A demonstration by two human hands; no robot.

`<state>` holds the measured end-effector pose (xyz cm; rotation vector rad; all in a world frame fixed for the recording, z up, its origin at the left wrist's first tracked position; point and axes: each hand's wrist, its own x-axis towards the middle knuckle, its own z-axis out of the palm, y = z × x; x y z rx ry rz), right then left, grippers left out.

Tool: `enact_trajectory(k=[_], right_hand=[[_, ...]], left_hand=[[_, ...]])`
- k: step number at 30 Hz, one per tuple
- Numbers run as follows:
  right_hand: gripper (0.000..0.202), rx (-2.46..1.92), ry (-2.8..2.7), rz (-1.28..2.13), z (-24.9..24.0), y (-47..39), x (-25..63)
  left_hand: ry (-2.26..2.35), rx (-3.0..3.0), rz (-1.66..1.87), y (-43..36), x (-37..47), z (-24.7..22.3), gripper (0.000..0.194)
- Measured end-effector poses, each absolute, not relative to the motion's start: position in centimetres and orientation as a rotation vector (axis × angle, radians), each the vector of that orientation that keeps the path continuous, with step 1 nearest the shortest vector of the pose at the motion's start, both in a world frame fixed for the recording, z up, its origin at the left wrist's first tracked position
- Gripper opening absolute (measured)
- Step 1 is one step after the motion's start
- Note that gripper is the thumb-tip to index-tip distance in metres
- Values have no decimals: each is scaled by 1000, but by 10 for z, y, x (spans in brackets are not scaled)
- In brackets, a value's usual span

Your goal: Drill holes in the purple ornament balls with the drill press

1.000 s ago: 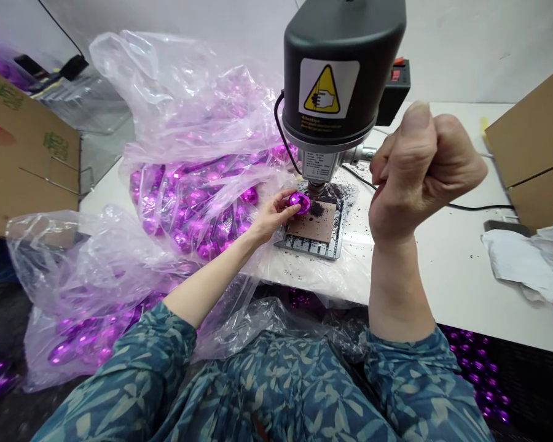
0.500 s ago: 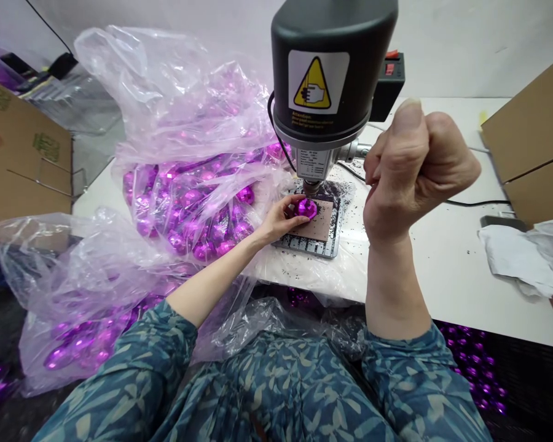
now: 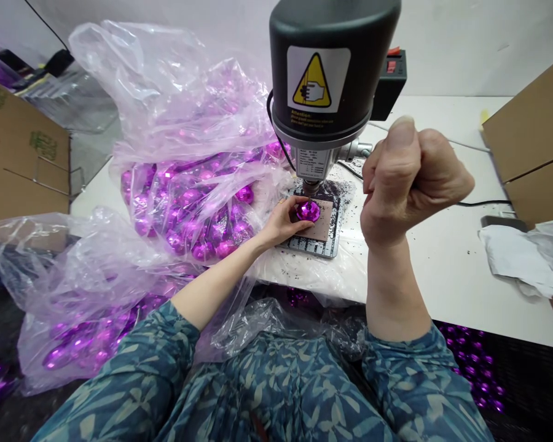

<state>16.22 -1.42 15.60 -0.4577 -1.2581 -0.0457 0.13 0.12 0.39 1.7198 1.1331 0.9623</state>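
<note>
My left hand curls its thumb and fingers round the side of a shiny purple faceted ball. The ball rests on a brown board on the grey slotted base of a small drill press. Directly above the ball is the chuck; the drill bit is hard to make out. My right hand is closed in a fist beside the press's metal feed hub, wrapped round its handle, which the fingers mostly hide.
Clear plastic bags full of purple balls lie left of the press, with another bag lower down. Dark shavings surround the base. Cardboard boxes flank the white table. White paper lies right.
My right fist has come down slightly. My left thumb and finger sit a little wider round the ball, and a dark spot now shows on its top.
</note>
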Motion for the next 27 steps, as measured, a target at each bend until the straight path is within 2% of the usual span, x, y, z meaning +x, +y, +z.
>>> enact_trajectory(k=[12,23,27], right_hand=[[59,-426,-1205,-154,131,-8,162],[46,-70,-1350,-268,110,5,170],[50,-154,-1323,-226,120,-2,168]], left_hand=[[1163,1712,991,2,1,6,58],[1151,1715,992,2,1,4,57],[1125,1726,1007,4,1,1,58]])
